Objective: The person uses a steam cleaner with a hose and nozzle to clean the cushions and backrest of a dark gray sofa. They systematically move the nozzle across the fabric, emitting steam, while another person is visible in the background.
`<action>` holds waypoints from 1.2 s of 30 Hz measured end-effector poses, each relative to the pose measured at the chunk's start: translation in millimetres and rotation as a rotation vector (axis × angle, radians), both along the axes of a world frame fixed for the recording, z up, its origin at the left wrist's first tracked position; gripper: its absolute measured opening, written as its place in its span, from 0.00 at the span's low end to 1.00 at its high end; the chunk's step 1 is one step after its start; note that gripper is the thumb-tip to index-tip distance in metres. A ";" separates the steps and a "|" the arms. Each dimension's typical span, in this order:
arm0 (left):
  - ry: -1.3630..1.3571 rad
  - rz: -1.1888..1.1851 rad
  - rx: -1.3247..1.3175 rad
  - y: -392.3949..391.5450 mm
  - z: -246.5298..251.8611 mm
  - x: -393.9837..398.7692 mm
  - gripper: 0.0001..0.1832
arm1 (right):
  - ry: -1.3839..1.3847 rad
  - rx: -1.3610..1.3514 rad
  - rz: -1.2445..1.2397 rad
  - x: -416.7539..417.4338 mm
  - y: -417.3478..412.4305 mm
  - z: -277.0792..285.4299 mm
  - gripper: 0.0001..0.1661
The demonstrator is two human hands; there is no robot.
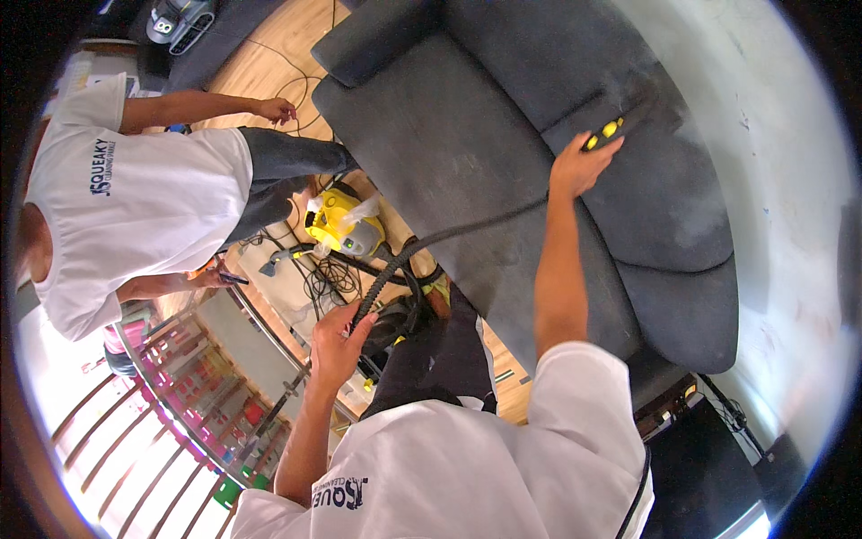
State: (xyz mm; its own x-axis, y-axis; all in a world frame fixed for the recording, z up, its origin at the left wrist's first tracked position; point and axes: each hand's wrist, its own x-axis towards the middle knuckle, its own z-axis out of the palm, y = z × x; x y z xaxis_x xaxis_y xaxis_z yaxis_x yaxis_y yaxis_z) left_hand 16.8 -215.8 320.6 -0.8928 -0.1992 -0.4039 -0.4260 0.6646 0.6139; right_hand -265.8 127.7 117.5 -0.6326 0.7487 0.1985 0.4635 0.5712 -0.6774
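My right hand (578, 168) grips the black-and-yellow handle of a steam cleaner's tool (611, 128). Its far end points at the backrest cushion (663, 195) of a dark grey fabric sofa (431, 128). White vapour drifts over the cushion there, and the nozzle itself is hard to make out. From the handle a black ribbed hose (451, 232) runs back across the seat. My left hand (337, 347) is closed around that hose near my waist. A yellow-and-grey steam cleaner (347, 226) stands on the floor beside the sofa, with a white cloth or plastic piece on top.
A co-worker (148, 182) in a white shirt stands to the left, holding a phone-like object (234, 277). Tangled black cables (333, 276) and a floor nozzle (268, 267) lie near the cleaner. Metal railings (161, 411) border the lower left; a wall (774, 162) rises behind the sofa.
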 end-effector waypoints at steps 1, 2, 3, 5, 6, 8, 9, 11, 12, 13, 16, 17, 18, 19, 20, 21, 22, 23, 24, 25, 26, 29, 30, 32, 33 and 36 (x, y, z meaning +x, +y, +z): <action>0.006 -0.007 -0.012 -1.8 0.8 0.6 0.18 | -0.038 -0.026 0.009 12.9 -2.7 -6.8 0.44; 0.010 -0.014 -0.020 -2.4 2.6 3.1 0.19 | -0.076 -0.047 0.019 24.0 -3.0 -8.8 0.44; 0.022 -0.023 -0.028 -4.0 2.0 3.8 0.20 | -0.108 -0.069 0.025 24.7 -2.5 -7.8 0.44; 0.028 -0.015 -0.034 -10.2 -2.2 8.1 0.20 | -0.052 -0.074 0.029 -13.5 -0.1 28.0 0.44; 0.042 -0.023 -0.034 -12.6 -5.3 10.3 0.19 | -0.081 -0.085 0.008 -36.7 2.9 36.5 0.44; 0.019 0.002 -0.013 -10.2 -5.2 9.3 0.19 | -0.108 -0.081 -0.014 -39.5 2.1 35.4 0.44; 0.026 -0.004 -0.007 -9.5 -3.1 8.0 0.19 | -0.115 -0.043 -0.002 -25.5 0.8 28.5 0.44; 0.048 -0.005 0.015 -4.0 1.3 9.3 0.19 | -0.122 0.044 0.034 16.7 4.7 10.2 0.44; 0.068 -0.001 0.014 2.5 11.5 6.7 0.20 | -0.159 0.026 0.041 29.3 7.2 11.1 0.44; 0.062 -0.006 0.010 4.1 11.6 9.1 0.18 | -0.188 0.005 0.048 35.1 9.4 12.9 0.43; 0.072 -0.041 -0.001 2.6 9.5 17.2 0.15 | -0.158 -0.023 0.045 -9.5 15.4 39.2 0.43; 0.055 -0.028 0.005 2.2 9.2 18.5 0.16 | -0.141 -0.028 0.042 -28.8 15.7 46.5 0.42; 0.043 -0.018 0.015 2.5 8.6 15.8 0.16 | -0.179 -0.032 0.008 -36.6 11.7 48.3 0.42; 0.040 -0.007 0.020 1.0 9.4 12.6 0.16 | -0.156 -0.002 0.020 -28.7 11.3 40.6 0.43; 0.080 0.001 0.032 1.7 6.0 13.5 0.17 | -0.133 0.028 0.031 -9.9 11.7 25.3 0.44; 0.087 -0.007 0.020 0.4 5.7 10.6 0.17 | -0.104 0.057 0.042 6.5 11.6 14.0 0.44; 0.087 -0.004 0.008 -0.1 6.6 12.7 0.17 | -0.202 0.012 0.048 28.9 6.9 9.0 0.45; 0.082 0.001 -0.003 -0.4 10.1 17.9 0.17 | -0.240 -0.021 0.046 44.1 6.3 9.5 0.45; 0.057 -0.035 -0.042 0.3 14.6 16.7 0.17 | -0.263 -0.049 0.038 48.6 11.9 12.2 0.45; 0.084 -0.042 -0.019 0.9 12.2 15.1 0.17 | -0.283 -0.084 0.026 46.3 18.8 11.6 0.45; 0.111 -0.050 0.004 1.6 9.2 13.0 0.17 | -0.047 0.042 0.069 20.3 36.1 7.0 0.44; 0.069 -0.041 0.019 2.0 2.4 20.0 0.16 | -0.136 -0.063 0.044 -38.4 24.4 41.8 0.44; 0.064 -0.025 0.034 1.6 0.0 17.4 0.16 | -0.094 -0.036 0.043 -28.4 19.3 36.3 0.44; 0.096 -0.046 0.029 1.2 5.6 10.6 0.17 | 0.008 0.017 0.036 2.0 7.9 18.6 0.44; 0.070 -0.023 0.023 0.1 7.6 8.4 0.18 | -0.015 0.002 0.027 14.5 4.7 6.4 0.44; 0.025 0.022 -0.002 -5.7 11.6 5.5 0.19 | -0.106 -0.072 0.046 30.3 10.2 1.0 0.46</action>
State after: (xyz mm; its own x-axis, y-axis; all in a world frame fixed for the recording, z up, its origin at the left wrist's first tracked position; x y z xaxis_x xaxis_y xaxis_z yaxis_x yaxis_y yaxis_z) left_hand 22.3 -221.5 332.2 -0.8980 -0.2197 -0.3812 -0.4251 0.6566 0.6230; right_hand -235.5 137.9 118.5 -0.6812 0.7281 0.0762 0.5087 0.5456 -0.6660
